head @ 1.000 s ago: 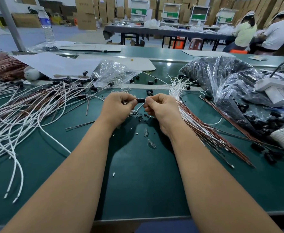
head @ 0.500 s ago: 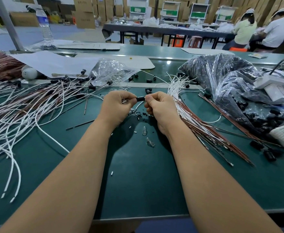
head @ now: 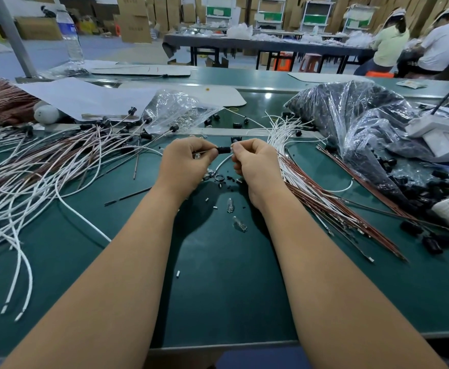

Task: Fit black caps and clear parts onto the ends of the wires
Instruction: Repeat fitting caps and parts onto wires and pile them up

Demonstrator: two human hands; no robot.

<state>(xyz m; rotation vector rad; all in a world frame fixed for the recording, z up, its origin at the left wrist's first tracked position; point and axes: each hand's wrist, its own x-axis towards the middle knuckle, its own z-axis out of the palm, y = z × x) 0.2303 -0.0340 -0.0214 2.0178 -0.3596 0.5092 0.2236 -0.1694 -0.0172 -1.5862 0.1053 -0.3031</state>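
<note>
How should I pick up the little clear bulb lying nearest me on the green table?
Pinch the clear bulb across its narrow middle with two fingers, coming straight down from above. It lies flat on its side on the green table, clear of the other parts.

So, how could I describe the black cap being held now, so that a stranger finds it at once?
Start from the green table and follow both forearms up to where the left hand and right hand meet. The black cap bridges their fingertips. Unlike the caps lying loose or on finished wires, this one is off the table, pinched from both sides.
</note>
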